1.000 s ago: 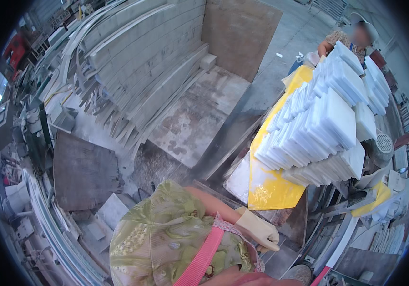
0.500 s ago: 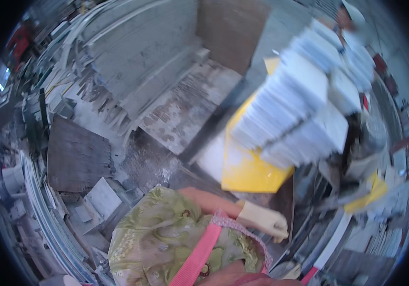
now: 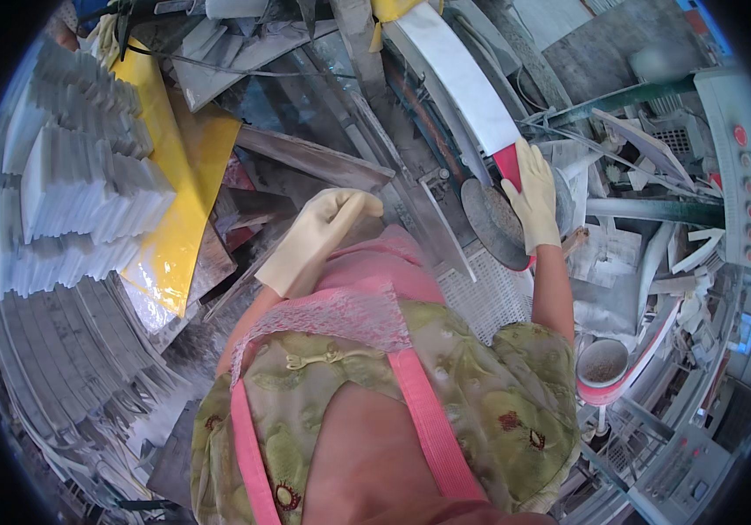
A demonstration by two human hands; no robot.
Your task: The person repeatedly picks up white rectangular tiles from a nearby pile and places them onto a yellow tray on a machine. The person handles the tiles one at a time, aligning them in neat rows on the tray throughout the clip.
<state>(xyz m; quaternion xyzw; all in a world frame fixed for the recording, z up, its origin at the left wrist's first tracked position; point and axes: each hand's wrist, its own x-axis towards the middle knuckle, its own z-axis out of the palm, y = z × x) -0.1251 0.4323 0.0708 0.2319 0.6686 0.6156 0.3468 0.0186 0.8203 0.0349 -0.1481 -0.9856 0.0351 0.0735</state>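
Note:
Both of my hands wear cream rubber gloves. My left hand hovers in front of the pink apron, its fingers curled in and nothing visible in them. Reaching forward on the right, my right hand has its fingers stretched out and its thumb apart. It lies against the red end piece of a long white machine guard. Just left of that hand is a round grey disc, partly covered by the hand and forearm.
Stacked pale slabs stand at the left beside a yellow sheet. A cream glove shows behind them. At the far right is a control panel with red buttons. A round bowl sits near my right elbow.
The view has swung right, so the slabs and yellow sheet now lie at the left. The white guard is now ahead, with my right hand against its red end.

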